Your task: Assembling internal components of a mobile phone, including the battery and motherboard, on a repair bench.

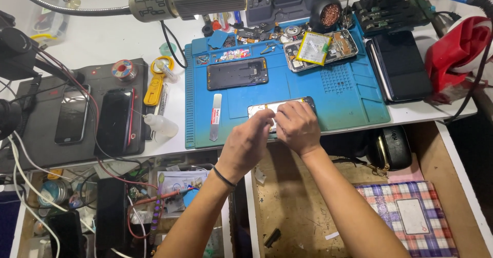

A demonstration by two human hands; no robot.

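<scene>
nearest: open wooden drawer (303,206) under the table edge, raw scuffed board bottom, stained. in its right corner a plaid cloth pouch (411,219), red, blue and white checks, with a pale rectangular label patch in the middle. a black rounded case (393,147) sits at the drawer's back. to the left, a second drawer (128,196) crammed with wires, small packets and tools.

both forearms cross the drawer; a thin dark band circles the left wrist. left hand (246,145) and right hand (298,127) meet at the near edge of the blue mat (349,93), over an opened phone (280,108), pale inside, dark rim. left grip: fingertips drawn together on the phone's near edge. right grip: fingers curled down on the phone, thumb hidden; cannot tell whether it pinches anything.

white table (97,42), crowded. the mat is rubbery, with moulded trays and a dotted grid. just left of the hands lies a flat metal pry blade (215,116) with a red-and-white label. farther up the mat, a dark phone frame (237,73); right of it a stripped phone with a yellow-edged battery (313,47).

left of the mat: clear squeeze bottle (160,126), yellow tool (154,86), two dark phones on a grey heating pad (51,119). right: black tablet (403,65), red-and-white object (454,52). far edge: ribbed grey lamp head (190,1), brass wool tip cleaner (329,14).
</scene>
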